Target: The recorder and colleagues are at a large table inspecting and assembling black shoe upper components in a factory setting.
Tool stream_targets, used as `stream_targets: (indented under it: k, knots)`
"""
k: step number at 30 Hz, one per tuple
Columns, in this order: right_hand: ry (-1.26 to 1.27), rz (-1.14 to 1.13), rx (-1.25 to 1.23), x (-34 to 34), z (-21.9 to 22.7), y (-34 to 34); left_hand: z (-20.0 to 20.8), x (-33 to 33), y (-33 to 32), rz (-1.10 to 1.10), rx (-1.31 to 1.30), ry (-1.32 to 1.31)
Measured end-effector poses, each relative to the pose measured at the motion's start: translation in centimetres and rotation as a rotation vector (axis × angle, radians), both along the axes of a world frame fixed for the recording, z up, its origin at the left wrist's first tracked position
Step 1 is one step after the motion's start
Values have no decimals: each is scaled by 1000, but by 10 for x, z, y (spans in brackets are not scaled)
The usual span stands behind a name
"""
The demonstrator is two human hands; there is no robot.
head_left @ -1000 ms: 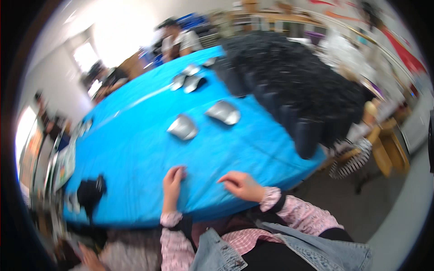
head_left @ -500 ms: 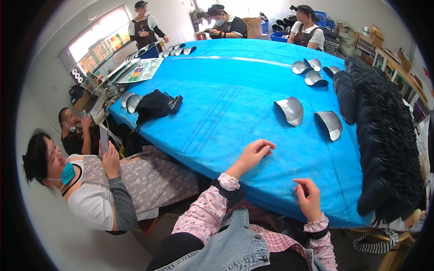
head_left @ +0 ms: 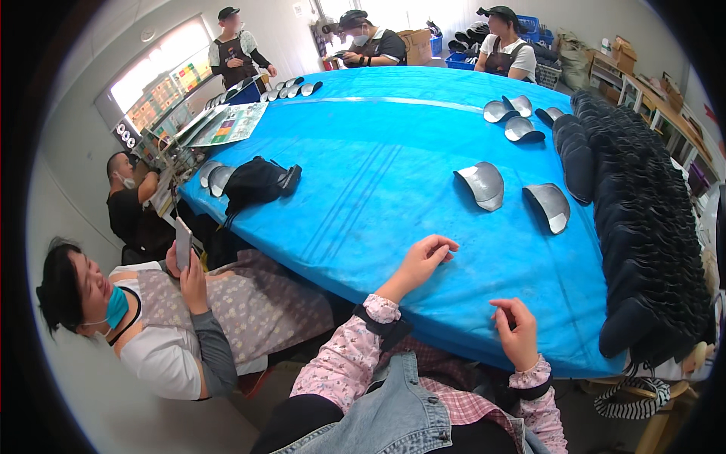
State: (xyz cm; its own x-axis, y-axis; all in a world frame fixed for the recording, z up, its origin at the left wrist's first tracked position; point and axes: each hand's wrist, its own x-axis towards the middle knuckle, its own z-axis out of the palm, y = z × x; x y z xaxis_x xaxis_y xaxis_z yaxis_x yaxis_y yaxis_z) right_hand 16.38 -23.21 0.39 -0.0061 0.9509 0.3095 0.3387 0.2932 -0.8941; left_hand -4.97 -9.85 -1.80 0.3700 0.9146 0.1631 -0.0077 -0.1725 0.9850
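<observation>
My left hand (head_left: 423, 265) rests over the near edge of the blue-covered table (head_left: 363, 204), fingers loosely bent and holding nothing. To its right, my right hand (head_left: 517, 331) is raised with the palm turned inward, thumb and forefinger apart, also holding nothing. Beyond the hands lie two curved, shell-shaped pieces with shiny silver faces and dark edges: a left one (head_left: 482, 186) and a right one (head_left: 548, 207). Neither hand touches them. Several similar silver pieces (head_left: 522, 129) lie farther back.
A long stack of dark curved pieces (head_left: 643, 219) runs along the right edge. A black bag (head_left: 259, 184) sits at the left edge, with printed sheets (head_left: 229, 125) behind. A seated person holding a phone (head_left: 184, 244) is close on my left. Several other people surround the table.
My hands keep almost the same pose. On my left, the person's phone has shifted slightly right, and the person behind has turned and lowered an arm. The view has shifted slightly.
</observation>
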Motion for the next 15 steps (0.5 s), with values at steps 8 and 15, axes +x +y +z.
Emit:
stream_targets:
  k: [8, 15]
  knots:
    - [15, 9, -56, 4, -7, -5, 3, 4, -1, 15, 26, 32]
    - [50, 55, -86, -5, -10, -1, 2, -7, -3, 20, 40, 9]
